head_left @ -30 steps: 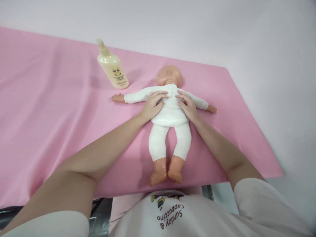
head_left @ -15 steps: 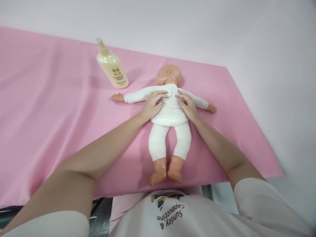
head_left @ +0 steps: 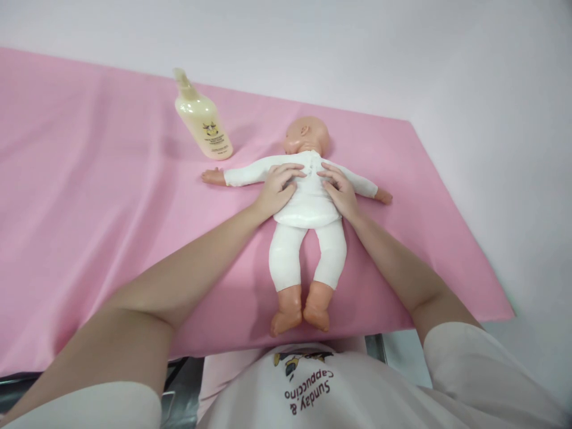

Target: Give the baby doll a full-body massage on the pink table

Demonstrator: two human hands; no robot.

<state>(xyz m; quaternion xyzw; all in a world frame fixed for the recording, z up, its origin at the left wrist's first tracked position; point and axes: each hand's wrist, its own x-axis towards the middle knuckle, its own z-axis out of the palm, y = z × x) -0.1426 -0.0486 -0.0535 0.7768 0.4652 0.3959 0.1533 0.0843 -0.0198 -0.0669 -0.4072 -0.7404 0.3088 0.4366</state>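
A baby doll (head_left: 308, 205) with a white cloth body lies face down, its head turned to the left and its arms spread wide. Its bare feet point toward me. My left hand (head_left: 280, 186) rests on the left side of the doll's back, fingers stretched toward the spine. Opposite it, my right hand (head_left: 338, 189) lies on the right side of the back in the same way. The fingertips of both hands are a small gap apart at the middle seam, and neither hand grips anything.
A pump bottle (head_left: 206, 128) of pale yellow liquid with a cow picture stands beyond the doll's left-lying arm. Pink cloth (head_left: 134, 196) covers the table, with folds on the left. A white wall (head_left: 286, 47) runs along the back and right.
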